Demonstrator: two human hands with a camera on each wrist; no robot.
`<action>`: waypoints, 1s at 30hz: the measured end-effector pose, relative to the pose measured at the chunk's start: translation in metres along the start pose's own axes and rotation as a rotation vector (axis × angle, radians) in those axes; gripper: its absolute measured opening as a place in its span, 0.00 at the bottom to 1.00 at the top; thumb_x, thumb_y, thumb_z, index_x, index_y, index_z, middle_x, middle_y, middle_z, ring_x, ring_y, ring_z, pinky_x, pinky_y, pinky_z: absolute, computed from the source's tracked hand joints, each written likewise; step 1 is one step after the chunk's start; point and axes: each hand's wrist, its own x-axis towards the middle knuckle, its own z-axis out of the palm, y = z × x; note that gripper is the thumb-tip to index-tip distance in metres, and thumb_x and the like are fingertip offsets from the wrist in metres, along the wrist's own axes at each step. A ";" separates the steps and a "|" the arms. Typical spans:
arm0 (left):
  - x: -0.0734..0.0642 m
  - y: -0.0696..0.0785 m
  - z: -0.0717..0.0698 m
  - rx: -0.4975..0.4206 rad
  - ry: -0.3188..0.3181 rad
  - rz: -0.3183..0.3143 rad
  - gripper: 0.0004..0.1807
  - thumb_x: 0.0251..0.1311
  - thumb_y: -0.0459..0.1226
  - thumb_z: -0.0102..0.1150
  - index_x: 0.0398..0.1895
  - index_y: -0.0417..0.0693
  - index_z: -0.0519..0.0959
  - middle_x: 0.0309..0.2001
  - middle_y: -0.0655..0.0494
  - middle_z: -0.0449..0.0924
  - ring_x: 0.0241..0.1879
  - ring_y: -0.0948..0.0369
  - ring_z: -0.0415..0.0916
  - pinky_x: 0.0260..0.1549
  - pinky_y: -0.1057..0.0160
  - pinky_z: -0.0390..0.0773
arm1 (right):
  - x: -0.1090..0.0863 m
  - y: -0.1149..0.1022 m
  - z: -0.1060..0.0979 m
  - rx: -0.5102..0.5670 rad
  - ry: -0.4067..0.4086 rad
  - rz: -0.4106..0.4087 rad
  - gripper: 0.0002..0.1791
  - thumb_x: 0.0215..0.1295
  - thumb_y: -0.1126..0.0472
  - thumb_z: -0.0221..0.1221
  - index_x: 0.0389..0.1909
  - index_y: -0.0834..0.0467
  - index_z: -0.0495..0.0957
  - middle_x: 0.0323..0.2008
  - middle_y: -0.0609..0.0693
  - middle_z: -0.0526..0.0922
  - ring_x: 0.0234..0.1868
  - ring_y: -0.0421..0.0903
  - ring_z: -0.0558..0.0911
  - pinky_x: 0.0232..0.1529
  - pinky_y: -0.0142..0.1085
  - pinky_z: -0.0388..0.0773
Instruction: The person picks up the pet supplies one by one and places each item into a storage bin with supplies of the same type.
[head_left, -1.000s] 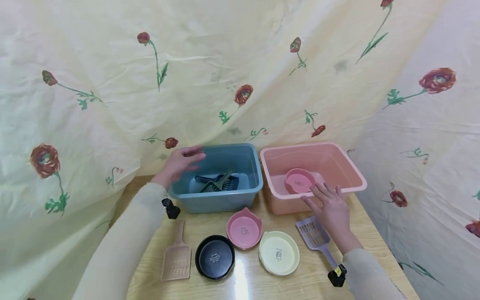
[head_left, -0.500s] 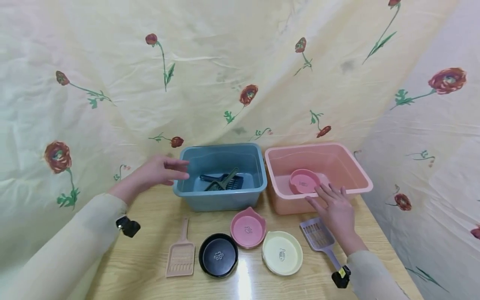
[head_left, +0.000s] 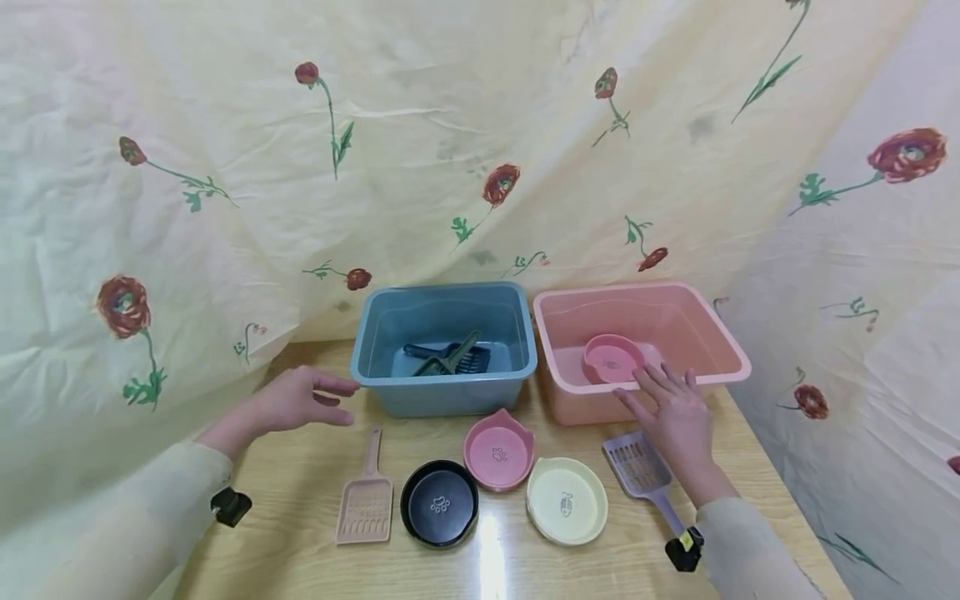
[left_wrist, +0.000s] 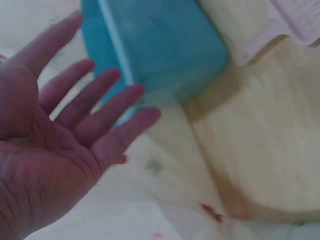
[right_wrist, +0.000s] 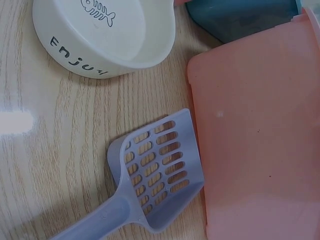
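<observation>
My left hand point(head_left: 303, 400) is held with straight, spread fingers just left of the blue bin point(head_left: 450, 396), nothing in it; its palm point(left_wrist: 55, 145) faces the left wrist camera. Inside that bin lie a dark green litter scoop point(head_left: 459, 353) and a dark blue one point(head_left: 474, 361). My right hand point(head_left: 675, 421), fingers extended, is at the front rim of the pink bin point(head_left: 720, 350), which has a pink bowl point(head_left: 611, 362) in it. Below the right hand, a purple litter scoop point(right_wrist: 117, 210) lies on the table; the right wrist view does not show the hand.
On the wooden table point(head_left: 300, 533) are a beige-pink litter scoop point(head_left: 366, 504), a black bowl point(head_left: 439, 505), a pink cat-eared bowl point(head_left: 498, 454) and a cream bowl point(head_left: 566, 504) with a fishbone print. A flowered cloth point(head_left: 420, 167) hangs behind the bins.
My left hand has drawn back from over the blue bin, moving left and then down toward the table. The right hand stays at the pink bin's rim. The head view has shifted slightly.
</observation>
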 end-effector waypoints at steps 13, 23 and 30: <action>0.016 -0.047 0.029 0.310 -0.166 0.122 0.27 0.59 0.39 0.79 0.64 0.46 0.86 0.61 0.47 0.87 0.64 0.42 0.81 0.62 0.38 0.80 | 0.002 0.002 0.000 -0.009 -0.001 -0.007 0.58 0.68 0.16 0.34 0.63 0.62 0.84 0.64 0.63 0.82 0.69 0.69 0.77 0.82 0.59 0.55; 0.037 -0.065 0.055 0.381 -0.268 0.168 0.33 0.53 0.30 0.77 0.66 0.48 0.84 0.66 0.48 0.84 0.70 0.39 0.75 0.68 0.34 0.73 | 0.004 0.004 0.001 -0.001 -0.004 -0.016 0.56 0.70 0.17 0.38 0.63 0.62 0.84 0.65 0.63 0.82 0.69 0.68 0.77 0.82 0.59 0.55; 0.046 -0.070 0.063 0.453 -0.280 0.161 0.33 0.49 0.27 0.78 0.64 0.46 0.85 0.66 0.45 0.83 0.74 0.35 0.69 0.70 0.31 0.70 | 0.003 0.002 0.001 -0.006 0.004 -0.010 0.59 0.67 0.15 0.33 0.62 0.63 0.84 0.63 0.63 0.83 0.68 0.69 0.79 0.80 0.61 0.57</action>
